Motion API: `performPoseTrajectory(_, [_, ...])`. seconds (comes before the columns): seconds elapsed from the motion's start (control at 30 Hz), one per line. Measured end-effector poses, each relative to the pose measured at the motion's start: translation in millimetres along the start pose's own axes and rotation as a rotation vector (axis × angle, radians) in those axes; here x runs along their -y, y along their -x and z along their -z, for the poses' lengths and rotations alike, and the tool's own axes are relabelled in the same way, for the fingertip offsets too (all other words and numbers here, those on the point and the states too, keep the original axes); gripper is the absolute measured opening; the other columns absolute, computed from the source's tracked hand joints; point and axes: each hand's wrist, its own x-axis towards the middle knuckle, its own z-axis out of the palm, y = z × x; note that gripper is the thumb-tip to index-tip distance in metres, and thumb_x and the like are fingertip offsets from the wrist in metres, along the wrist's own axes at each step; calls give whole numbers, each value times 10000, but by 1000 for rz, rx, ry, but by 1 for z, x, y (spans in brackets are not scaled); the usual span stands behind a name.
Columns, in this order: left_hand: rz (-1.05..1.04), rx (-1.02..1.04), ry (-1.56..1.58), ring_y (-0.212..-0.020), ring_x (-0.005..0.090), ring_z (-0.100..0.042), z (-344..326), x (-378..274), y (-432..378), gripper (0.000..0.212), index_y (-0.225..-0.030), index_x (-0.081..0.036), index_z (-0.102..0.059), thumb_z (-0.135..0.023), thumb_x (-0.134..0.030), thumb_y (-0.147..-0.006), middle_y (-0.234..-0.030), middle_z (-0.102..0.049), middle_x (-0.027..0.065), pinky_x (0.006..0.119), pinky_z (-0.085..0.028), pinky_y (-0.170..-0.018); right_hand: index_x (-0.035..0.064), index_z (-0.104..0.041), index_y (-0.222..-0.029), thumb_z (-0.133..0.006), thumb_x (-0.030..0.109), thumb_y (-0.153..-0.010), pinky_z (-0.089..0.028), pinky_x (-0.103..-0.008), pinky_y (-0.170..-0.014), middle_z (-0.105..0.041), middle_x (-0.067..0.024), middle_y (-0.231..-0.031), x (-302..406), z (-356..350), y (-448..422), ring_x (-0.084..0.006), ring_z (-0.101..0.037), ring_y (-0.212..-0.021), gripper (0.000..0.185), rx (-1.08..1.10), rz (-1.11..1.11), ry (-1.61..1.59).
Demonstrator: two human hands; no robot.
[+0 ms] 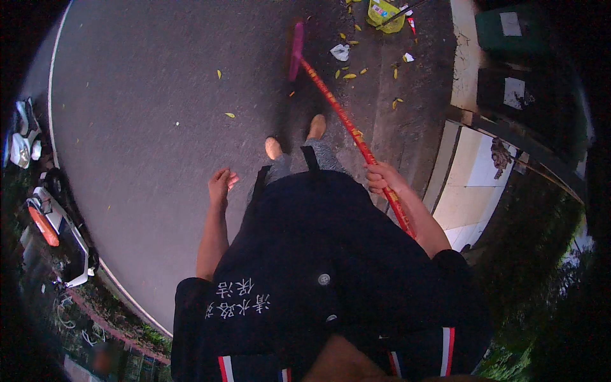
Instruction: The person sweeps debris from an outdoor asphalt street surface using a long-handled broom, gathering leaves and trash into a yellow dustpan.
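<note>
My right hand (384, 177) grips the red patterned pole (339, 110) of a long-handled tool, whose end runs back beside my forearm. At the pole's far end is a narrow pink head (297, 51), somewhat blurred, over the asphalt ahead of my feet; its exact kind is unclear. My left hand (223, 182) hangs at my left side with its fingers curled, and nothing is seen in it. Right of the pink head lie a crumpled whitish plastic bag (340, 52) and scattered yellow leaves (350, 76).
A yellow-green bag or basket (389, 21) with litter and a dark stick stands ahead right. Further right are a pale curb (464, 57), a dark green bin (506, 31) and a tiled surface (465, 186). Parked scooters (62, 234) line the road's left edge.
</note>
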Motion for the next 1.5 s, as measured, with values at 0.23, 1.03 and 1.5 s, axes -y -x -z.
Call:
performPoseTrajectory(0.23, [41,-11,1,-661,137,-576,7,3,18,221,-944,-34,-512,-471,-169,-776,-772,-583,61,214,-389,-524,89,-405,-808,-467,162,-783,-233,-193,-326,-297,54,-470,-14,9,-27,-34,-267,-333,99,-19,-173,19])
performPoseTrajectory(1.03, [85,8,-139,-658,125,-574,-29,0,5,280,-1008,-40,-482,-464,-206,-784,-821,-579,64,211,-379,-525,51,-400,-891,-444,136,-794,-271,-178,-324,-346,38,-487,1,70,14,-36,-341,-340,136,157,-203,-584])
performPoseTrajectory(1.5, [86,58,-100,-652,135,-576,-51,-10,0,241,-960,-33,-500,-472,-188,-778,-786,-582,67,207,-385,-518,89,-386,-812,-452,142,-789,-247,-190,-322,-320,24,-509,28,81,28,-52,-292,-369,88,-589,266,285])
